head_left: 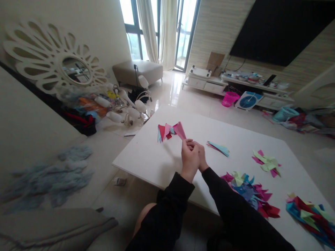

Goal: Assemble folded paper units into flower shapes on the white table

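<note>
A pink folded paper piece (179, 130) sticks up from between my two hands, over the middle of the white table. My left hand (189, 161) is closed around its lower end. Pressed against it, my right hand (202, 157) is also closed at the paper, its fingers partly covered by the left. Just beyond, red, pink and light blue folded papers (161, 132) lie in a small group. To the right of my hands rests a thin stack of light blue paper strips (219, 148).
On the white table (141, 153), green and pink folded papers (267, 163) lie at the right. Nearer are a multicoloured paper heap (251, 193) and another pile (309, 216). A lamp with white shades (133, 111) stands on the floor beyond the left edge.
</note>
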